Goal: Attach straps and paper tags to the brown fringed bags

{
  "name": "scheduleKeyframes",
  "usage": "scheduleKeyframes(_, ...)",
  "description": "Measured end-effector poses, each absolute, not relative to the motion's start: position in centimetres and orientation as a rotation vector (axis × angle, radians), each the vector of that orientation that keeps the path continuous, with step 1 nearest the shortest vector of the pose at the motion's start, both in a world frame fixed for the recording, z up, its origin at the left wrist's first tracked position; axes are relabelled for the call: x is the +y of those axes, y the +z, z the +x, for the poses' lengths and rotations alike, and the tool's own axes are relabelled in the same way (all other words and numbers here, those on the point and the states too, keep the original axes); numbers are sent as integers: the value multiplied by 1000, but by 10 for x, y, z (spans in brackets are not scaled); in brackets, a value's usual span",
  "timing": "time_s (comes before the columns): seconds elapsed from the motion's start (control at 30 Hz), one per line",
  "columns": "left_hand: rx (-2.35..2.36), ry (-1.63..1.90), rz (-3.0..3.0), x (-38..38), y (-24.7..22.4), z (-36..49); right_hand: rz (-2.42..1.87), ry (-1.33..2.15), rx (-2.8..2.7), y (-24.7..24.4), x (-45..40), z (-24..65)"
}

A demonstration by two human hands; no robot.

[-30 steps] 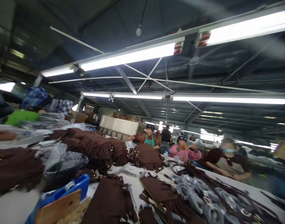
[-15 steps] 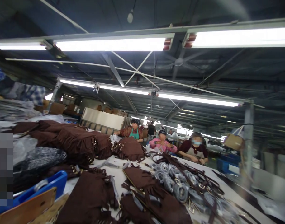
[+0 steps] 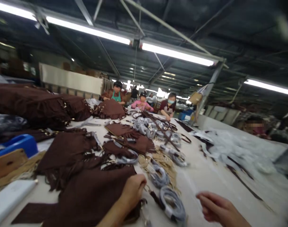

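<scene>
My left hand [image 3: 133, 188] is closed at the right edge of a dark brown fringed bag [image 3: 94, 189]. Its fingertips pinch at a metal clasp [image 3: 147, 188], which leads to a brown strap end and a strap coil in grey wrapping [image 3: 172, 203]. My right hand [image 3: 217, 206] hovers over the pale table, right of that coil and apart from it. Its fingers are curled and pressed together; whatever they may hold does not show. Another wrapped strap coil [image 3: 159, 173] rests on tan fringed material [image 3: 168, 164] just beyond.
A brown bag pile [image 3: 37, 104] fills the far left. At the left stand a blue tape dispenser [image 3: 21, 143] and a white box-like object [image 3: 13, 197]. Clear plastic [image 3: 247, 154] heaps along the right. Several people, including one in pink [image 3: 142, 104], work across the table [image 3: 191, 176].
The view has swung down and to the right. Both my hands now show, along with the nearer brown bag, the tan fringed material and the plastic heap.
</scene>
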State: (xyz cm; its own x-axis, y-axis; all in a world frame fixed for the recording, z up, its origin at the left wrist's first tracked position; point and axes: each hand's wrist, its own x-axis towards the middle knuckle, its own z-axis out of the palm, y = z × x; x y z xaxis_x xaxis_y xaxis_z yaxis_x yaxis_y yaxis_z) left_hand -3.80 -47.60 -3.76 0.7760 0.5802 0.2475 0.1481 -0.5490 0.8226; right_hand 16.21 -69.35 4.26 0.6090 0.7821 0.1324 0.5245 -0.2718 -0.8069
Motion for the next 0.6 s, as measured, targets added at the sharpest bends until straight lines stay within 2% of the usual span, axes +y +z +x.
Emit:
scheduleKeyframes(0.1, 535, 636, 2049, -474, -37, -37, -1824, 771, -814, 42, -703, 143)
scheduleKeyframes(0.17, 527, 637, 2013, -472, -33, -39, -1783, 776, -898, 38, -688, 131)
scheduleKeyframes(0.4, 521, 668, 1874, -470, -26, -41, -1769, 93, -1452, 24, -661, 109)
scheduleKeyframes(0.6, 462, 555, 1552, -477, -27, -35, -1710, -203, -1567, 15, -676, 95)
